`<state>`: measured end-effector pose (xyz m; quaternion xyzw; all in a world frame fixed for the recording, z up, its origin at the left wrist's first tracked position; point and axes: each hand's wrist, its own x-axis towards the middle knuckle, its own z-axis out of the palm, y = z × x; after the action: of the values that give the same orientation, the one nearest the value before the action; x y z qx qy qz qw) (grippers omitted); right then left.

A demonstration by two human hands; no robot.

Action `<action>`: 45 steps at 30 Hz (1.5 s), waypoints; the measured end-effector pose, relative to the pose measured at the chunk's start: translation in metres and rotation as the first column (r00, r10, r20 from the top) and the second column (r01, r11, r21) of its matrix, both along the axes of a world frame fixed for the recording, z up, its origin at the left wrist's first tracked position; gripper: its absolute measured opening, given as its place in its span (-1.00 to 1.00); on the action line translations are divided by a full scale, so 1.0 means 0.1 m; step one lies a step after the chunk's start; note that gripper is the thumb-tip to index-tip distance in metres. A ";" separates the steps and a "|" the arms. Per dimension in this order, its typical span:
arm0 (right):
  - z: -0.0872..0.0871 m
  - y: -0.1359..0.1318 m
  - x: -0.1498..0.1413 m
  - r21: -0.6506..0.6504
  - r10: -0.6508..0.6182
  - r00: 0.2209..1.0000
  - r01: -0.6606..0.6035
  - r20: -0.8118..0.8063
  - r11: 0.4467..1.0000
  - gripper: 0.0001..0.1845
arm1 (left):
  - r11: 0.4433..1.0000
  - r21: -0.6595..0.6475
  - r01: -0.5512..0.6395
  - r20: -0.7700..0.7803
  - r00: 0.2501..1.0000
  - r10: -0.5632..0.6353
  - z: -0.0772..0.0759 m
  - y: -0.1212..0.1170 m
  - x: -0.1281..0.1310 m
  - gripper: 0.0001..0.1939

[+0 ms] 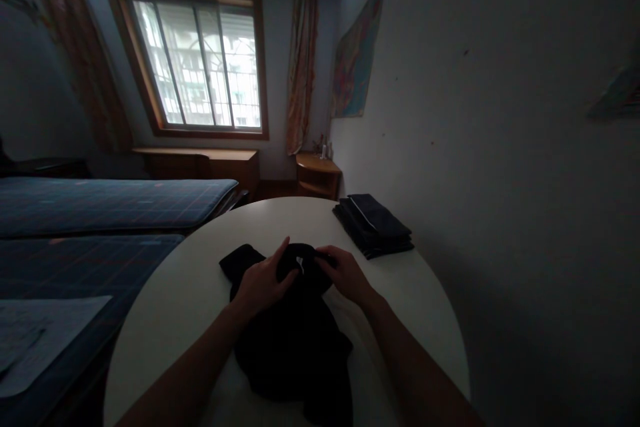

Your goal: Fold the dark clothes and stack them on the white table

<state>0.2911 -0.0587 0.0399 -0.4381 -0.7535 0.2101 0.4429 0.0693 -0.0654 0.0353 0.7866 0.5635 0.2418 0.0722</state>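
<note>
A black shirt [295,340] lies rumpled across a round white table [185,320], one sleeve spread to the far left. Its collar stands up between my hands, with a small white label showing inside. My left hand [265,283] grips the left side of the collar, thumb on the near edge and fingers behind it. On the other side, my right hand [343,273] pinches the collar's right edge between thumb and fingers. Dark cloth makes the folds hard to make out.
Folded dark clothes [375,223] are stacked at the table's far right edge, near the wall [525,213]. To the left are blue checked mattresses [100,207], with a paper sheet [45,333] on the nearer one. A corner shelf [317,163] stands beyond the table.
</note>
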 end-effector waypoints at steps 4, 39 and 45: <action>0.04 -0.03 -0.01 0.008 0.014 1.000 -0.014 0.007 1.000 -0.74 | 0.999 -0.043 0.019 0.049 0.999 -0.017 -0.01 0.01 0.02 -0.53; -0.10 0.27 0.17 -0.143 -0.390 0.795 0.367 -0.465 0.919 -0.56 | 0.982 0.132 0.134 0.316 0.933 -0.170 -0.10 0.30 -0.34 -0.27; -0.17 0.36 0.33 -0.088 -0.380 0.750 0.398 -0.542 0.913 -0.50 | 0.930 0.178 -0.322 0.611 0.777 0.152 -0.13 0.50 -0.51 -0.57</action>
<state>0.3241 -0.0225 0.0231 -0.4992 -0.4904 0.2172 0.6805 0.0182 -0.0154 0.0221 0.5973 0.5700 0.5549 0.1024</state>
